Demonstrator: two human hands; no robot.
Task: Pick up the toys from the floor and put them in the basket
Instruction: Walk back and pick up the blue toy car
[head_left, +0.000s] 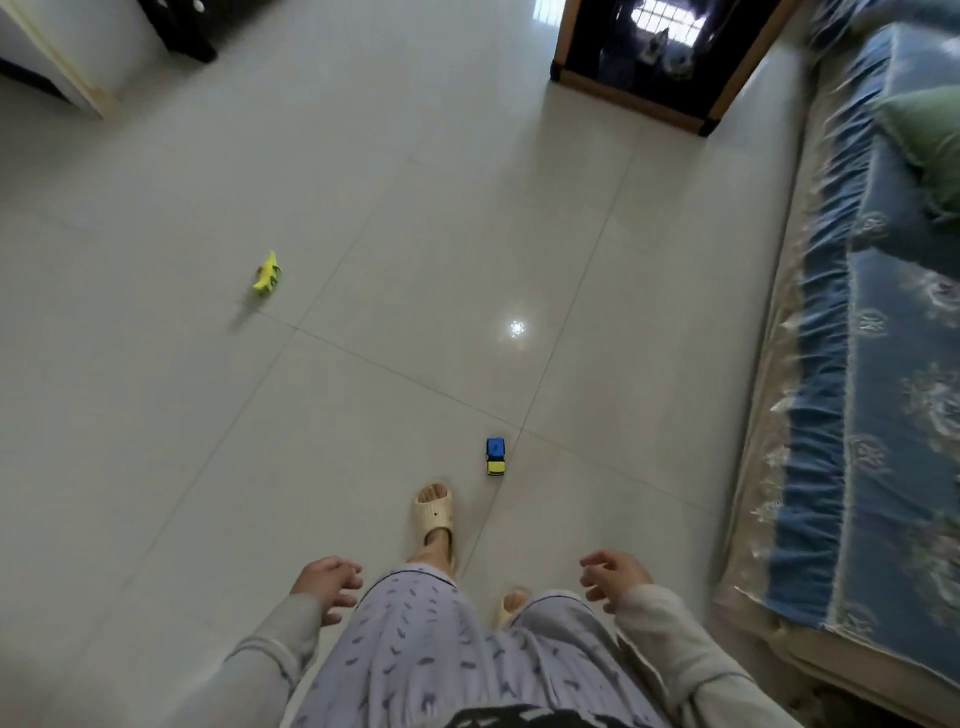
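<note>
while both hands hang empty with fingers loosely spread, the left hand (328, 584) and right hand (613, 577) sit either side of patterned pyjama legs. a small blue and yellow toy truck (496, 457) lies on the pale glossy tiled floor (156, 415) just ahead of a beige slipper (435, 512). a yellow and green toy figure (267, 274) lies well apart, further left.

Two toys on the tile floor.
A blue and yellow toy truck (495, 457) sits upright; a yellow-green toy animal (267, 274) lies well apart.
</note>
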